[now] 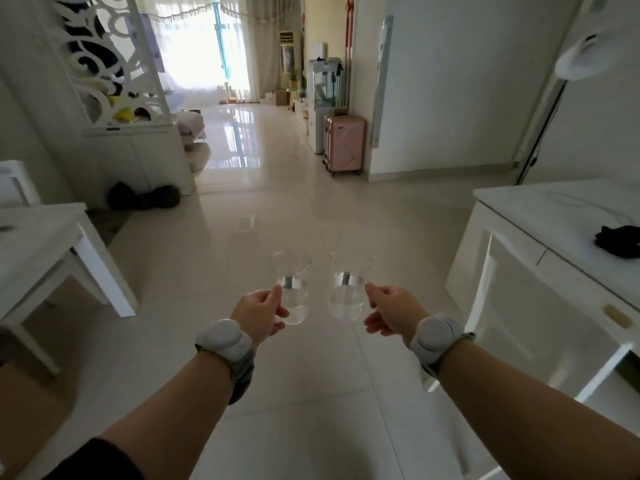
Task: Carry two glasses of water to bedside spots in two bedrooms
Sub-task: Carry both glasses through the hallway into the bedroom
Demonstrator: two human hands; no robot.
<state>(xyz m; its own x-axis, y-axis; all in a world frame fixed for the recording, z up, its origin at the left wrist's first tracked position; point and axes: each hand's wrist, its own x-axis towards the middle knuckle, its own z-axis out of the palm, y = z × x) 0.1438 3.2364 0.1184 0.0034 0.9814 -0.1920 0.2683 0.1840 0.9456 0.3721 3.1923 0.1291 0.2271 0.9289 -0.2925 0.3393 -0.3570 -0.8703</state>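
Observation:
Two clear glasses partly filled with water hang upright in front of me over the tiled floor. My left hand (258,311) grips the left glass (291,285) from its left side, thumb on the wall and fingers curled round the base. The right glass (349,284) sits in my right hand (389,311), gripped from its right side. Both wrists wear grey bands with round white pods. The glasses stand side by side, a small gap apart.
A white table (41,244) stands at my left. At my right is a white sideboard (554,237) with a black item on top. Ahead, a glossy tiled hallway (263,174) runs toward a bright curtained window, past a pink suitcase (344,143) and a white carved screen cabinet (135,147).

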